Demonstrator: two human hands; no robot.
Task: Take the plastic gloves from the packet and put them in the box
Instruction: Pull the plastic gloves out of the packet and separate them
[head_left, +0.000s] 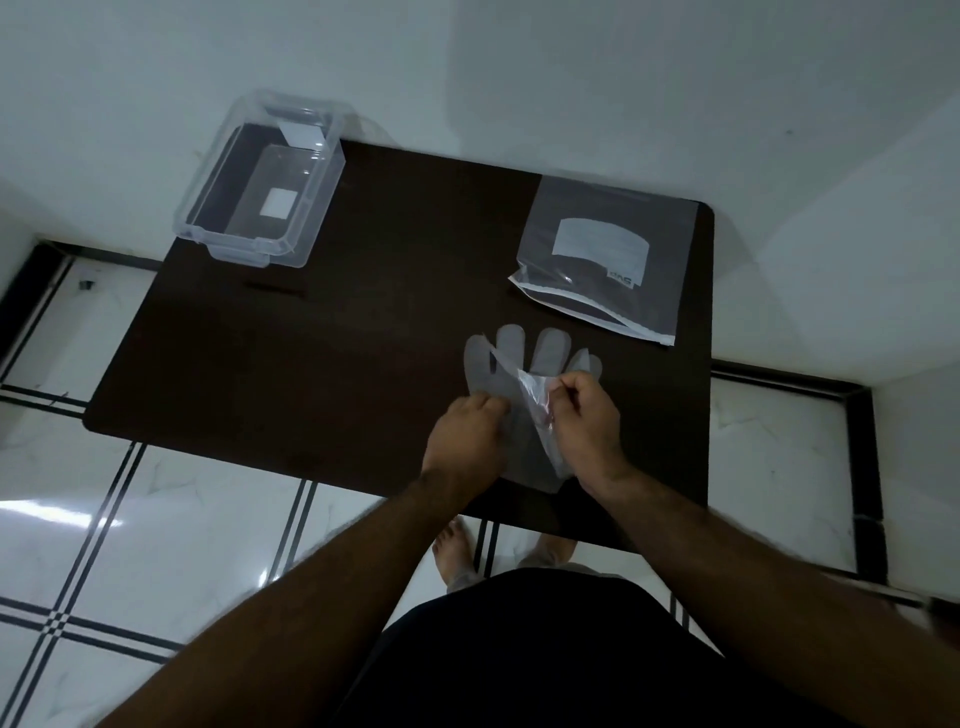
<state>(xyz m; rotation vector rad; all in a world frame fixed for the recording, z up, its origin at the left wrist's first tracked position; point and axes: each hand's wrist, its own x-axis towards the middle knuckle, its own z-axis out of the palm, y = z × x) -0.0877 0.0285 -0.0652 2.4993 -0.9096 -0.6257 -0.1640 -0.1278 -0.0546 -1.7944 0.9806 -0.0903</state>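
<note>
Thin clear plastic gloves (506, 364) lie flat on the dark table (311, 353), fingers pointing away from me. My left hand (465, 436) presses on the gloves' left side. My right hand (584, 421) pinches a crumpled fold of glove plastic and lifts it off the flat layer. The zip packet (608, 254), clear with a white label, lies at the table's far right, its mouth open toward me. The clear plastic box (260, 182) stands open at the far left corner, with only a white sticker showing inside.
The table stands against a white wall on a white tiled floor with black lines. My bare feet (457, 551) show below the near table edge. Bare table surface lies between the box and the gloves.
</note>
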